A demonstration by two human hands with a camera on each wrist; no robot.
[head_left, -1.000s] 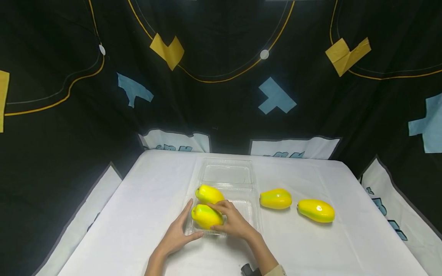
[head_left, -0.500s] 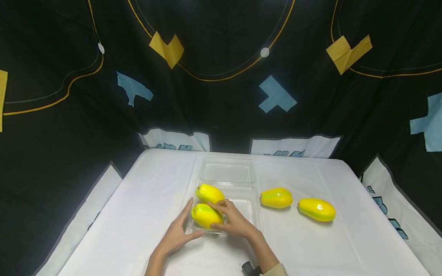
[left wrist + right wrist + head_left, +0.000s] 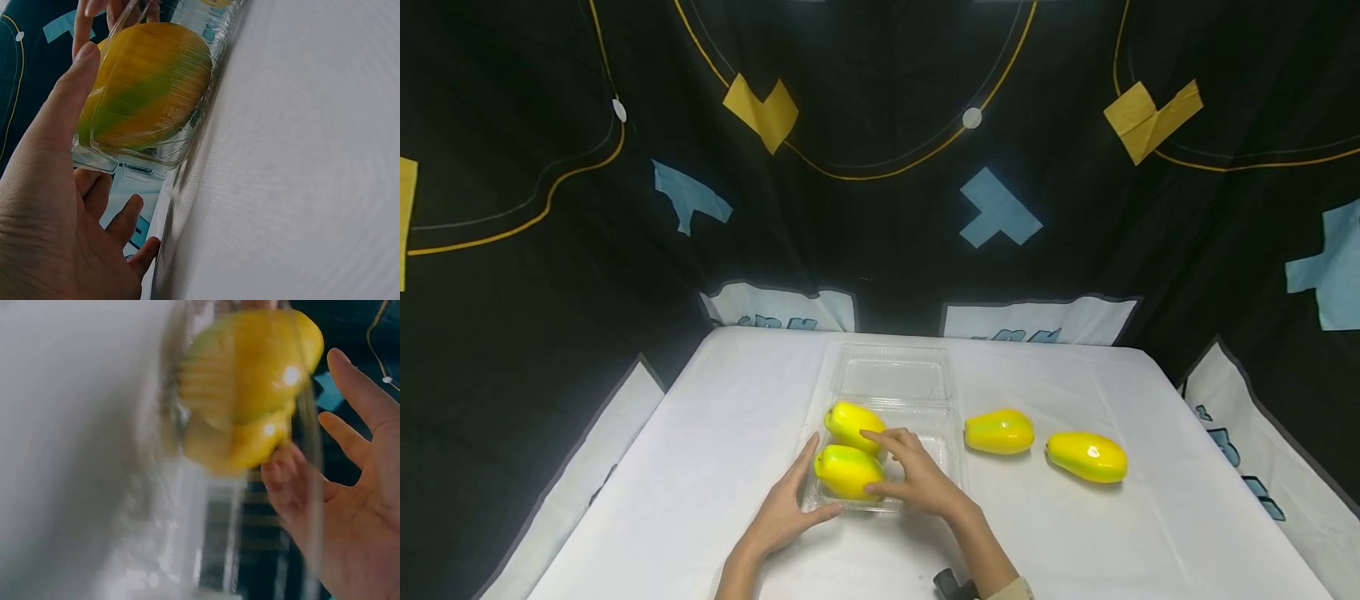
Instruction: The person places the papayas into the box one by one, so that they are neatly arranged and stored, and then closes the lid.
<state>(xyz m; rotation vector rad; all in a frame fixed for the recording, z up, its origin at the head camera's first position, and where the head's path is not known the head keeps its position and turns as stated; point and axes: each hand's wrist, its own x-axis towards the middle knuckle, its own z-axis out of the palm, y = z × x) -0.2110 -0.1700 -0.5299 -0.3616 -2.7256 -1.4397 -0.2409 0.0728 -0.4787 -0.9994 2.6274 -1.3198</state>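
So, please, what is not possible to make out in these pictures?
Head view: part of the rear yellow fruit, behind the right hand and front yellow fruit.
Head view: rest of the black object, cut off by the bottom edge.
Right wrist view: details of the clear container, lost in blur.

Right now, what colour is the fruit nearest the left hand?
The fruit is yellow, banded green, clearest in the left wrist view.
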